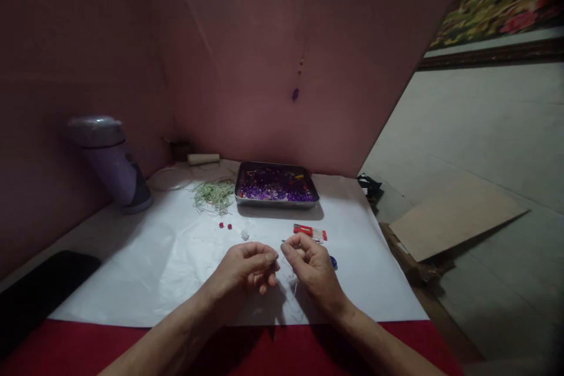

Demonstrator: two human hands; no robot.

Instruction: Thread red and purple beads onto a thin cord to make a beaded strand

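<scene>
My left hand (251, 267) is closed in a pinch, thumb against fingers, on something small and dark that I cannot make out. Just beside it, my right hand (312, 264) pinches with thumb and forefinger. A thin pale thread (292, 288) hangs in loops under the right hand's fingers, over the white sheet. Behind the hands lie two red beads (225, 226) and a small clear bead cluster (245, 235). A red needle packet (311, 232) is just beyond the right hand, and a blue round object (333, 262) shows partly behind that hand.
A dark metal tray (277, 204) of purple beads stands at the back of the white-covered table (176, 270). Left of it are tangled green threads (214, 195), a pale roll (203, 158) and a purple canister (112, 167). A beaded strand (295, 94) hangs against the pink wall.
</scene>
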